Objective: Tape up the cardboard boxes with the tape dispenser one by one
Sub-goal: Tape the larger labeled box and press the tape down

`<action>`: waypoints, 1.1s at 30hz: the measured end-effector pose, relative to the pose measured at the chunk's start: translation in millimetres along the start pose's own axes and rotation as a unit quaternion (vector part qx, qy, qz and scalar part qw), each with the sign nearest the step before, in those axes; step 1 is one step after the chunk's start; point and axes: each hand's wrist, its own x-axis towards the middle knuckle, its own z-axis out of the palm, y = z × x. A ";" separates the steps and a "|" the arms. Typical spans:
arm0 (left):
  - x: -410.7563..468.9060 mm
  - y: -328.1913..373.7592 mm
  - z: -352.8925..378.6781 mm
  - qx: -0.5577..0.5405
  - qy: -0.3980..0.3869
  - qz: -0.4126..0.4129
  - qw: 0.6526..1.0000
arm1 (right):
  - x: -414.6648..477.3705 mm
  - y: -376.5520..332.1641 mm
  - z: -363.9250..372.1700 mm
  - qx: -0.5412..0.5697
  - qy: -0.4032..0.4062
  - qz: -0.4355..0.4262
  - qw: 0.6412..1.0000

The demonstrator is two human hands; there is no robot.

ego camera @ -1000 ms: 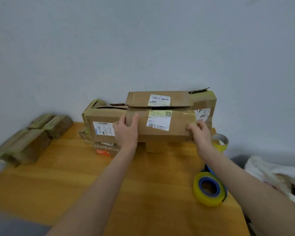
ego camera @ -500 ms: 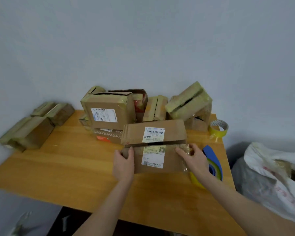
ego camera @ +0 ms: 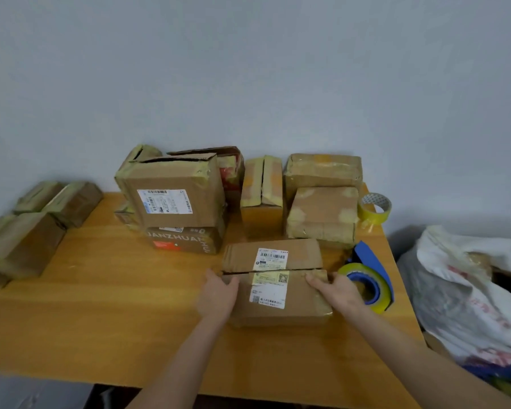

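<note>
The left hand grips the left end of a cardboard box, thumb on top by the open seam. The right hand grips its right end. The box sits near the right edge of the worktop, with 1 white barcode label on each flap, the print too small to read. The blue tape dispenser lies just to its right. Behind, a dark box reads "JANZHUAN".

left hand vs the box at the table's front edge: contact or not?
Touching. The head view shows the left hand gripping the left end of the front box, with the thumb lying on its top face and no gap between them.
</note>
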 end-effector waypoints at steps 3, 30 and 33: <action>5.6 27.4 -4.2 -0.005 0.050 0.086 0.995 | 3.7 -11.8 -15.3 0.014 0.097 -0.011 0.995; 37.5 177.7 47.0 -0.096 -0.128 0.185 0.970 | 74.6 -66.2 -97.7 0.058 0.258 -0.044 0.964; 33.9 189.0 39.4 -0.172 -0.114 0.228 0.952 | 89.0 -74.5 -108.4 0.205 0.236 0.000 0.950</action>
